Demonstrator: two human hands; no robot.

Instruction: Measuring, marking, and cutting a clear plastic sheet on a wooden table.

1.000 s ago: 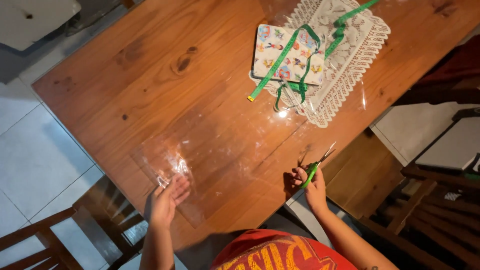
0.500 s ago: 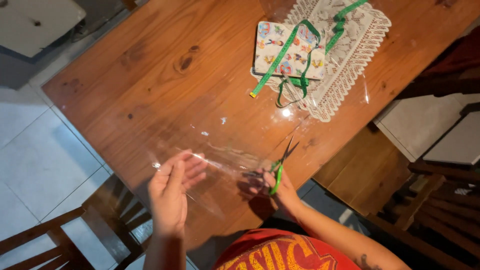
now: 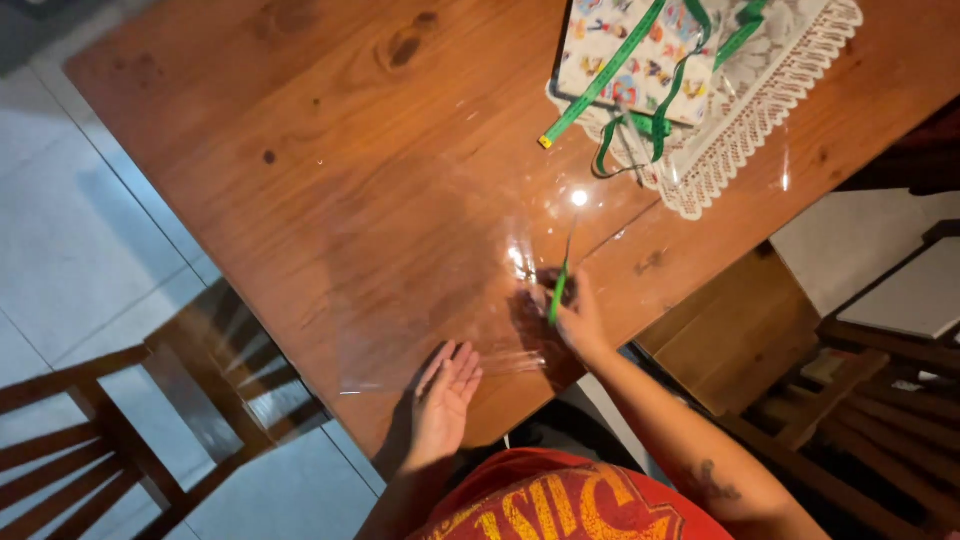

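Observation:
A clear plastic sheet (image 3: 420, 290) lies flat on the wooden table (image 3: 300, 130), showing glare near its right edge. My left hand (image 3: 443, 397) rests flat with fingers apart on the sheet's near edge. My right hand (image 3: 575, 318) grips green-handled scissors (image 3: 560, 280), blades pointing away from me at the sheet's right side. Further back, a colourful patterned book (image 3: 630, 60) sits on a white lace doily (image 3: 740, 110), with a green measuring tape (image 3: 610, 80) draped over it.
A dark wooden chair (image 3: 120, 440) stands at the lower left over pale floor tiles (image 3: 60, 220). More wooden furniture (image 3: 860, 380) crowds the right side below the table's edge. My red shirt (image 3: 560, 500) fills the bottom.
My left hand has dropped from a raised grip on the sheet to lie flat on it. The sheet now lies smooth on the table. My right hand with the scissors moved to the sheet's right edge.

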